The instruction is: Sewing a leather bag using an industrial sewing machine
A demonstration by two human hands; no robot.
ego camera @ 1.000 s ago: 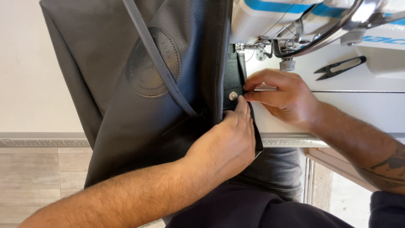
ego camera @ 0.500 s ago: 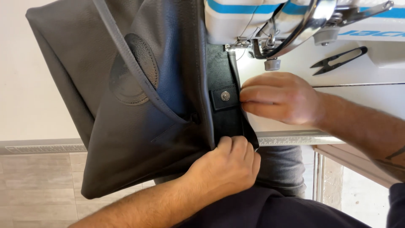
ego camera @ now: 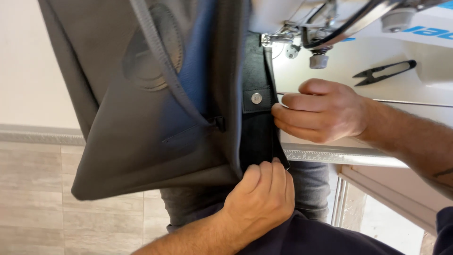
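Grey bag (ego camera: 141, 118) hangs off table edge (ego camera: 330, 155), blocks whole left side. Far right: machine head (ego camera: 330, 28) overhangs bed, low gap beneath. Snips (ego camera: 384, 73) lie right; bare bed betw. them & right hand (ego camera: 321, 111)

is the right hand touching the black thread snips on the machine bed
Apart. The head view shows the right hand pinching the black strap, with bare white machine bed between its knuckles and the thread snips.

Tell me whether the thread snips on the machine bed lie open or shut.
Open: the black thread snips lie flat on the white sewing machine, blades parted in a V.
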